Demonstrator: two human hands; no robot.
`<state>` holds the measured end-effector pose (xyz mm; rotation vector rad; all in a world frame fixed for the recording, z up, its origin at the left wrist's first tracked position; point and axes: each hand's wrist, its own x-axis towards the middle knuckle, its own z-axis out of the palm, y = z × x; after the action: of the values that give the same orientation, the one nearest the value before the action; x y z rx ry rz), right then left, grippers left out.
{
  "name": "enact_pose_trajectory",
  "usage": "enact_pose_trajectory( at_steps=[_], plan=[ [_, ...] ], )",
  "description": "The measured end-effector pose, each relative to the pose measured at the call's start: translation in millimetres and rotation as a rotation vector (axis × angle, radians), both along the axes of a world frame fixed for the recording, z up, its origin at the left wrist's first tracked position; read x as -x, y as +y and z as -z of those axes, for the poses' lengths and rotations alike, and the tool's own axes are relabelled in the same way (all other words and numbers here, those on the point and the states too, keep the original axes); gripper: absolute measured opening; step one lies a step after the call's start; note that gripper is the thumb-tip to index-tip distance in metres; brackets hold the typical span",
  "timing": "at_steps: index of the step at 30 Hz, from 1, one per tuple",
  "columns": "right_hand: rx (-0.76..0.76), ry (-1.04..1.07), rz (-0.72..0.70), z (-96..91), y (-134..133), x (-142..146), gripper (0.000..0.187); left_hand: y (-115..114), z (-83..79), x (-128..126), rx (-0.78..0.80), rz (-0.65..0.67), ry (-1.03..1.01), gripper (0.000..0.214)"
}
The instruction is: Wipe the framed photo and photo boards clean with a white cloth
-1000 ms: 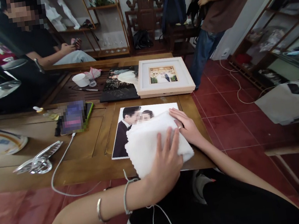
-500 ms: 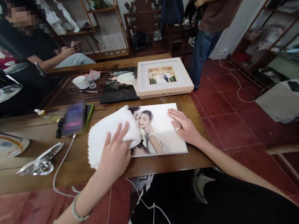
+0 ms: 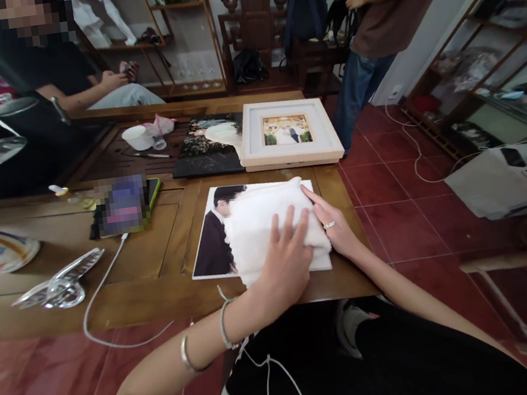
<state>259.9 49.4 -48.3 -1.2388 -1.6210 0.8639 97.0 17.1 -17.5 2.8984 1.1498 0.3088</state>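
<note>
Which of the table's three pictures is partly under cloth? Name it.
The portrait beneath the left hand; the dark print and framed picture lie beyond the cloth.

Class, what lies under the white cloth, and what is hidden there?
A photo print lies under the white cloth; its left part, with a dark suit, shows. Most of its middle and right, beneath cloth and left hand, cannot be seen.

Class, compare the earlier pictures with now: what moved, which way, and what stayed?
Since half a second ago, the left hand swept the white cloth rightward across the photo print, back to about its first position. The right hand stays by the print's right edge; the framed picture stays put.
</note>
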Motion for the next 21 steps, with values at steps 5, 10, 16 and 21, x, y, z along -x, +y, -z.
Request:
enact_pose_trajectory(
  at_steps=[5, 10, 16, 21],
  plan=[
    [0.012, 0.009, -0.005, 3.4, 0.8, 0.5, 0.050, -16.4, -2.6, 18.2, 0.048, 0.134, 0.059, 0.014],
    [-0.040, -0.198, -0.029, 5.5, 4.5, 1.4, 0.052, -40.2, -10.8, 54.1, 0.104, 0.180, 0.027, 0.016],
    [-0.129, -0.344, -0.050, 13.1, 7.4, 1.8, 0.054, -16.6, -20.6, 70.8, 0.145, 0.024, 0.017, 0.033],
    [-0.184, -0.392, -0.075, 16.3, 7.5, 1.1, 0.051, 38.7, -42.5, 43.1, 0.137, -0.068, 0.108, 0.031]
  ],
)
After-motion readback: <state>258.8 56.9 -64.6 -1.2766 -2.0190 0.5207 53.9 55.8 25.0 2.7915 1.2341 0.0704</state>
